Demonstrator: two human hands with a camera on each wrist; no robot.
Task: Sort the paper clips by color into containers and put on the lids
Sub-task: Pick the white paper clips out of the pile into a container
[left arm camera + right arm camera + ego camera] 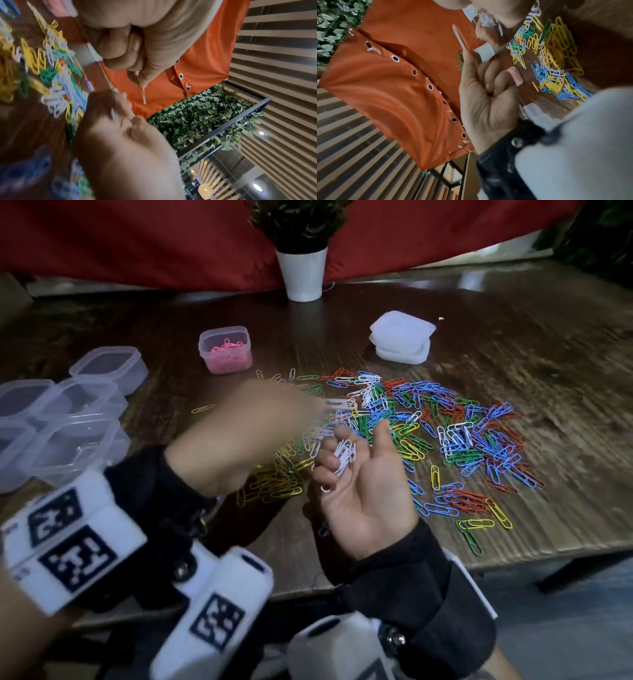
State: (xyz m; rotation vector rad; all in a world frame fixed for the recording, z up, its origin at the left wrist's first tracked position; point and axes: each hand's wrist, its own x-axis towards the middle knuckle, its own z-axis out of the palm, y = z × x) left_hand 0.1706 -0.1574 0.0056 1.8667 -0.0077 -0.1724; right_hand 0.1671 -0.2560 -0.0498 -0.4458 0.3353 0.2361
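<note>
1. The left hand [239, 436] pinches one white clip [143, 94] between thumb and forefinger, its other fingers curled.
2. The right hand [363, 491] is palm up, fingers curled round a bunch of white clips [344, 455].
3. The mixed paper clips [428, 422] lie spread on the surface [548, 354].
4. A container [225, 349] with pink clips stands behind them; empty containers [68, 412] stand left, lids [401, 335] stacked right.

Head view looks down at table [513, 344]; wrist views close, tilted sideways.
</note>
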